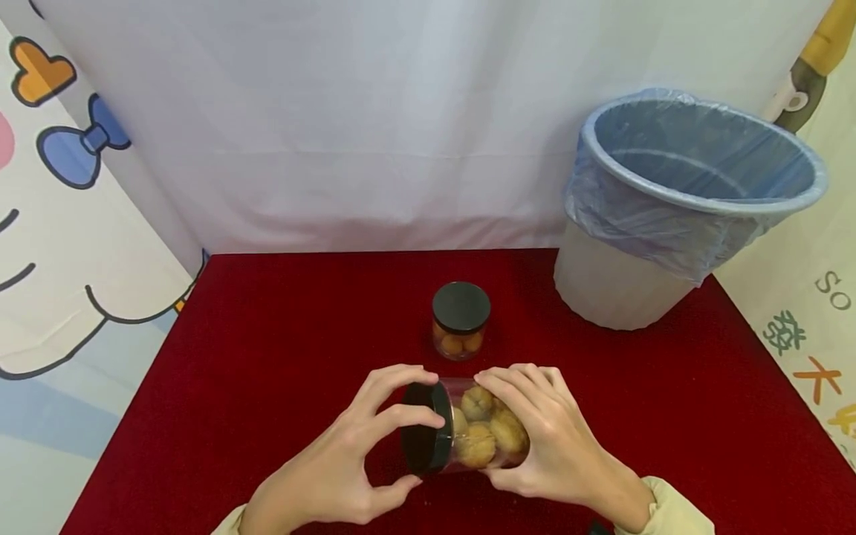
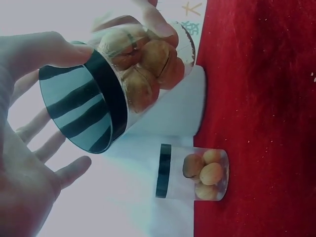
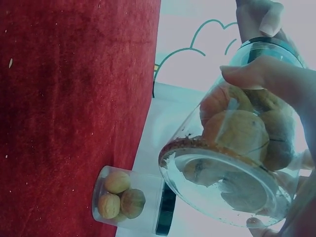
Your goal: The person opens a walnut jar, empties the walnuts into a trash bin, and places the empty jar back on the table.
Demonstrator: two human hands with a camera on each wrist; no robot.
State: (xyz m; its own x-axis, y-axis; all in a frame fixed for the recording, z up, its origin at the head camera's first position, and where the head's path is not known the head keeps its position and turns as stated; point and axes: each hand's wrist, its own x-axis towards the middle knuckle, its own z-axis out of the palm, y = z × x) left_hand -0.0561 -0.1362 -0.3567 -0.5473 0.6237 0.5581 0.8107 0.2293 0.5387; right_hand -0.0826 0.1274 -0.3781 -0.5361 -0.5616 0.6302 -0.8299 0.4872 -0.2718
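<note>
A clear jar of walnuts (image 1: 476, 444) lies on its side in mid-air, its black lid (image 1: 428, 427) facing left. My right hand (image 1: 545, 431) grips the jar's body, thumb below and fingers over the top. My left hand (image 1: 361, 438) curves about the lid; in the left wrist view its thumb touches the lid's rim while some other fingers spread behind, apart from it. The jar's base (image 3: 224, 185) shows in the right wrist view, with brown crumbs along its edge. Behind the hands, a smaller black-lidded jar (image 1: 461, 319) stands upright, with several walnuts (image 2: 210, 173) inside.
A pale bin (image 1: 605, 290) lined with a blue bag (image 1: 642, 215) stands at the back right. Red cloth (image 1: 301, 319) covers the table, and a white curtain (image 1: 348, 126) hangs behind it. A small dark object (image 1: 598, 528) shows at the bottom edge, near the right sleeve.
</note>
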